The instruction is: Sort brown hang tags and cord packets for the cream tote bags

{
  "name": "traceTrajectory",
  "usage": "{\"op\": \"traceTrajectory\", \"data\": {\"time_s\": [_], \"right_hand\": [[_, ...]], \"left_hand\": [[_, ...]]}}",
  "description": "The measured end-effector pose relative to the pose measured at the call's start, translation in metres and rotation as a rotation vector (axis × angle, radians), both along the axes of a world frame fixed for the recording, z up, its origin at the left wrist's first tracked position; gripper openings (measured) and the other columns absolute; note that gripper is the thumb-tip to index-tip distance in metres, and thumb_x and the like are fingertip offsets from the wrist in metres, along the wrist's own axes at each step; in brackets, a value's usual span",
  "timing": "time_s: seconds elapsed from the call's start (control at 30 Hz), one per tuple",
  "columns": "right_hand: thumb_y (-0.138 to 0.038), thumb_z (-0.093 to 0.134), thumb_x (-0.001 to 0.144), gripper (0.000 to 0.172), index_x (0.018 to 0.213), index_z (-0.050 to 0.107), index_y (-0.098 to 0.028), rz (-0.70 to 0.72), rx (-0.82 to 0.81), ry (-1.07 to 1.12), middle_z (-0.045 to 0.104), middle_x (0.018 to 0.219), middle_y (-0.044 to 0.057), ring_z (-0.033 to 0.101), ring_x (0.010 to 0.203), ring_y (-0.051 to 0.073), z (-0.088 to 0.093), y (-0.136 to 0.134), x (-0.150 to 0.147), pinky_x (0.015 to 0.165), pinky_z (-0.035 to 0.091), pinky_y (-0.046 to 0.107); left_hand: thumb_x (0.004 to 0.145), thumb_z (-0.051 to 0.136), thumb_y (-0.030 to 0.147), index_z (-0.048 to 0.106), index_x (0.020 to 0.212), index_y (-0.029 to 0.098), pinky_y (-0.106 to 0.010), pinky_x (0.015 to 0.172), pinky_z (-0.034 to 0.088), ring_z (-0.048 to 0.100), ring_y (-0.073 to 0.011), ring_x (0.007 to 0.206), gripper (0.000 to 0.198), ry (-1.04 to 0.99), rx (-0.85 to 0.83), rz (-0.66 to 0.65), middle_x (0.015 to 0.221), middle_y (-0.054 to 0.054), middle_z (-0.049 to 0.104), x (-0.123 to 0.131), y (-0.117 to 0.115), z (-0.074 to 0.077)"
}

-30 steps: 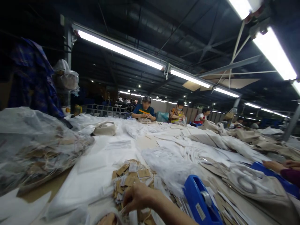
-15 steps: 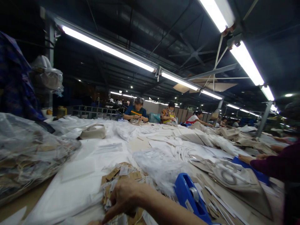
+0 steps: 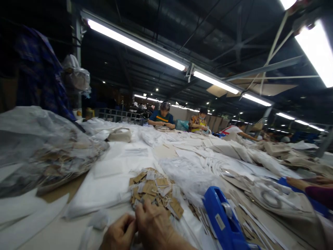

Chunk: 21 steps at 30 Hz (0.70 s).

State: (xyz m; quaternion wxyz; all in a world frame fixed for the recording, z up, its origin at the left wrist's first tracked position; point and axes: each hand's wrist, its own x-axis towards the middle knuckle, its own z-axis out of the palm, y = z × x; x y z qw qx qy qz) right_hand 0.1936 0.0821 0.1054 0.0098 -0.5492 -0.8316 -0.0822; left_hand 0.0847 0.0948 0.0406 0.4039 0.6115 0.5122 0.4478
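Observation:
My left hand [image 3: 118,232] and my right hand [image 3: 156,222] meet at the bottom of the view, fingers curled and pinched together. Whatever lies between the fingertips is hidden. Just beyond them is a heap of brown and white hang tags [image 3: 149,185] with pale strings. To the right of my right hand stands a blue tape dispenser [image 3: 221,218], apart from it. A small, blurred whitish piece [image 3: 100,220] lies left of my left hand.
A clear plastic bag of tags [image 3: 57,152] fills the left side. White plastic packaging [image 3: 104,184] covers the table's middle. Beige bags [image 3: 293,208] lie at right, near a co-worker's hand [image 3: 296,183]. Cardboard strips [image 3: 260,225] lie beside the dispenser. Other people sit across the table.
My right hand has drawn back from over the tag heap and now meets my left hand, which has come more into view. The view has turned left.

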Motion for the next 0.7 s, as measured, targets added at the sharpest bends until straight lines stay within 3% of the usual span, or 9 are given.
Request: {"op": "traceTrajectory", "data": {"time_s": [0.13, 0.27, 0.4, 0.6, 0.7], "right_hand": [[-0.007, 0.048, 0.076, 0.019, 0.087, 0.06, -0.016, -0.035, 0.053, 0.39, 0.062, 0.085, 0.008, 0.061, 0.067, 0.019, -0.011, -0.017, 0.021, 0.057, 0.046, 0.027], [-0.016, 0.054, 0.077, 0.015, 0.091, 0.057, -0.018, -0.093, 0.02, 0.708, 0.056, 0.078, 0.004, 0.054, 0.067, 0.016, -0.02, -0.027, 0.044, 0.061, 0.043, 0.026], [-0.021, 0.051, 0.078, 0.006, 0.084, 0.049, -0.019, -0.181, -0.093, 0.722, 0.053, 0.068, 0.001, 0.051, 0.063, 0.017, -0.023, -0.038, 0.048, 0.059, 0.038, 0.027], [-0.015, 0.053, 0.069, 0.011, 0.076, 0.046, -0.02, -0.237, -0.202, 0.472, 0.056, 0.072, 0.004, 0.049, 0.066, 0.019, -0.011, -0.041, 0.033, 0.059, 0.027, 0.029], [-0.007, 0.054, 0.057, 0.02, 0.061, 0.041, -0.021, -0.313, -0.314, 0.621, 0.05, 0.062, 0.0, 0.045, 0.062, 0.016, -0.001, -0.033, 0.025, 0.056, 0.023, 0.028]], "left_hand": [[0.06, 0.047, 0.042, 0.051, 0.049, 0.02, -0.027, 0.057, 0.039, 0.052, -0.0177, 0.058, 0.025, -0.158, -0.108, 0.041, 0.051, 0.0, 0.055, 0.0, -0.003, 0.018], [0.061, 0.048, 0.039, 0.052, 0.05, 0.019, -0.027, 0.058, 0.04, 0.05, -0.0153, 0.055, 0.024, -0.264, -0.159, 0.051, 0.052, 0.0, 0.055, 0.003, -0.005, 0.022], [0.063, 0.049, 0.037, 0.052, 0.051, 0.019, -0.025, 0.056, 0.039, 0.049, -0.0138, 0.054, 0.022, -0.31, -0.172, 0.057, 0.052, 0.0, 0.056, 0.004, -0.007, 0.019], [0.062, 0.05, 0.034, 0.054, 0.051, 0.018, -0.023, 0.052, 0.034, 0.046, -0.012, 0.05, 0.02, -0.402, -0.229, 0.043, 0.049, 0.0, 0.055, 0.002, -0.009, 0.025], [0.059, 0.051, 0.034, 0.055, 0.053, 0.017, -0.023, 0.05, 0.034, 0.048, -0.0116, 0.05, 0.019, -0.473, -0.271, 0.033, 0.051, 0.0, 0.056, 0.0, -0.01, 0.029]]}}
